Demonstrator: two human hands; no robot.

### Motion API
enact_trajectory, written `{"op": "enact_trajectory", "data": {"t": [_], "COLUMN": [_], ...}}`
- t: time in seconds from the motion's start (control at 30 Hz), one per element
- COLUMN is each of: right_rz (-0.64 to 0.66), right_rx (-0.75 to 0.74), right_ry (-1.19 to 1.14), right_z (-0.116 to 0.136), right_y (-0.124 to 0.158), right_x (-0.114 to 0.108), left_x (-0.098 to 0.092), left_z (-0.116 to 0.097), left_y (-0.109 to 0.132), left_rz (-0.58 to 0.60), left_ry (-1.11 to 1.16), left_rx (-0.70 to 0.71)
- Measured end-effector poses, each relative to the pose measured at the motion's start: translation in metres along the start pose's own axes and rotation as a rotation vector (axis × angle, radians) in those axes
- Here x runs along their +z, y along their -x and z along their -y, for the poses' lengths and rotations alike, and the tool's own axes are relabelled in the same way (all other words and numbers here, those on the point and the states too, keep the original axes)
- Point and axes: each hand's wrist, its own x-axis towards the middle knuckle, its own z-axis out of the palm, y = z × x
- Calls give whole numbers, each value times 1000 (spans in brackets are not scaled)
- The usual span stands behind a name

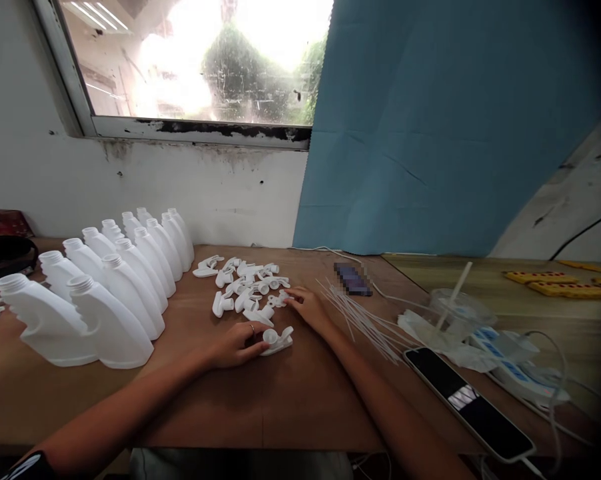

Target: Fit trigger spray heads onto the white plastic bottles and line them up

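Note:
My left hand (236,345) rests on the brown table (290,400), its fingers closed on a white spray trigger head (277,340) lying in front of me. My right hand (308,307) reaches into a pile of white trigger heads (245,283) and its fingertips pinch one small white piece at the pile's right edge. Two rows of white plastic spray bottles (110,287) without caps stand upright on the left. A bundle of thin white dip tubes (360,320) lies fanned out just right of my right hand.
A phone (470,403) on a cable lies at the front right, beside a white power strip (510,357) and a clear plastic cup with a straw (453,303). A second phone (353,279) lies farther back. Yellow parts (555,283) sit far right. A dark object (5,257) sits far left.

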Motion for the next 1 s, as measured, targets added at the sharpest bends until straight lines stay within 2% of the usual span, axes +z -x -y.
{"op": "enact_trajectory", "data": {"t": [0.2,0.33,0.43,0.5,0.6,0.73,0.9,1.0], "right_rz": [9,113,209,227,228,292,264,286], "right_rx": [-19,-36,-173,-273,-383,-469,-481,-489], "right_ry": [-104,-283,-261,-206,-142,-36,19,12], "right_z": [22,52,70,76,79,81,77,71], "right_y": [8,23,34,40,44,48,53,56], "right_x": [-5,-11,-14,-13,-8,-7,-12,-7], "left_x": [-8,-8,-7,-6,-7,-7,-5,-6], "left_z": [3,5,5,5,5,6,8,7], "left_y": [3,3,3,2,1,1,5,6], "left_rz": [17,12,-6,-17,-23,-16,-37,-27], "left_ry": [-8,14,35,36,36,47,54,-44], "left_rx": [-1,20,15,9,17,33,-75,-88]}}
